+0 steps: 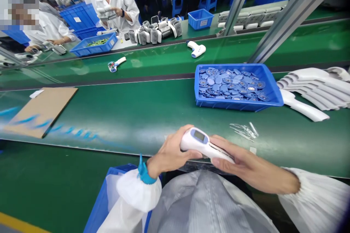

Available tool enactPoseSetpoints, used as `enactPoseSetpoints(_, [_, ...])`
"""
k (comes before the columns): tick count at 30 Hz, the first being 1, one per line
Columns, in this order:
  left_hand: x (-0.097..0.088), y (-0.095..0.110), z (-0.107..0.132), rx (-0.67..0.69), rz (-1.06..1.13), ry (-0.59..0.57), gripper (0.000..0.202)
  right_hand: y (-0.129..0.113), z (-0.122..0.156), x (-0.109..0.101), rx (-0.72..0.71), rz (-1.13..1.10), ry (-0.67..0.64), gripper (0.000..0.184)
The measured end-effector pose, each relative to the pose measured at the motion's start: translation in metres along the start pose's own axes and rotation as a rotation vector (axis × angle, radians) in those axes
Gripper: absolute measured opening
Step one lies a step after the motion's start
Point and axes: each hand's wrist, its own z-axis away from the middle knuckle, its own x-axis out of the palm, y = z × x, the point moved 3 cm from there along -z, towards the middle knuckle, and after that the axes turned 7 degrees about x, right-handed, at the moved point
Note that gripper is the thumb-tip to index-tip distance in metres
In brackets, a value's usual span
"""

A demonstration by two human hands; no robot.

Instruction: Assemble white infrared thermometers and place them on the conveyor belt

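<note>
A white infrared thermometer [201,142] gripped in both hands at the near edge of a green conveyor belt [153,116]

Toward the far edge sit a blue tray [232,105] of blue parts and stacked white housings [314,87]; small clear pieces [244,131] lie just beyond the hands. The left hand [171,151], strapped at the wrist, curls round the display end; the right hand [246,164] closes along the body.

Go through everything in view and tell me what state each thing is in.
Handheld infrared thermometer: white, held in both hands, display facing up.
Left hand: closed around the thermometer's display end.
Right hand: closed over its other end.
Blue tray: filled with loose blue parts.
White housing shells: stacked, overlapping.
Cardboard sheet: lying flat.
</note>
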Motion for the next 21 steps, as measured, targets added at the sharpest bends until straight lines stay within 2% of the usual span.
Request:
enactPoseSetpoints(1, [0.0,0.003,-0.003,-0.023,0.024,-0.033,0.046,-0.005,-0.005,-0.002,-0.04,0.024,0.056,0.047])
enactPoseSetpoints(3, [-0.001,0.011,-0.009,-0.085,0.0,-0.045,0.041,-0.017,-0.021,-0.006,-0.043,0.018,0.267,0.041])
enactPoseSetpoints(5, [-0.003,0.019,-0.017,-0.104,-0.045,0.047,0.034,-0.031,-0.039,-0.004,0.019,0.018,0.508,0.041])
enactPoseSetpoints(7, [0.0,0.025,-0.025,-0.061,-0.048,0.099,0.024,-0.046,-0.057,0.002,0.035,0.119,0.673,0.051])
enactPoseSetpoints(9, [0.003,0.028,-0.031,-0.002,-0.135,0.126,0.019,-0.059,-0.071,0.008,-0.03,0.267,0.789,0.057])
enactPoseSetpoints(11, [0.005,0.027,-0.035,0.044,-0.313,0.132,0.018,-0.067,-0.079,0.011,-0.13,0.354,0.881,0.057])
enactPoseSetpoints(13, [0.003,0.026,-0.037,0.083,-0.445,0.148,0.017,-0.069,-0.08,0.01,-0.238,0.354,0.979,0.057])
enactPoseSetpoints(15, [0.0,0.025,-0.036,0.1,-0.403,0.156,0.016,-0.068,-0.076,0.005,-0.29,0.285,1.083,0.058])
enactPoseSetpoints(17, [-0.002,0.024,-0.033,0.079,-0.265,0.153,0.021,-0.063,-0.07,0.0,-0.274,0.212,1.15,0.058])
enactPoseSetpoints(18, [-0.001,0.024,-0.032,0.05,-0.219,0.143,0.023,-0.06,-0.068,-0.001,-0.252,0.194,1.143,0.056])
enactPoseSetpoints(19, [0.001,0.023,-0.03,0.018,-0.216,0.131,0.026,-0.057,-0.068,-0.002,-0.223,0.197,1.113,0.054])
enactPoseSetpoints(21, [0.007,0.022,-0.029,-0.041,-0.345,0.127,0.031,-0.052,-0.07,0.002,-0.158,0.238,1.028,0.052])
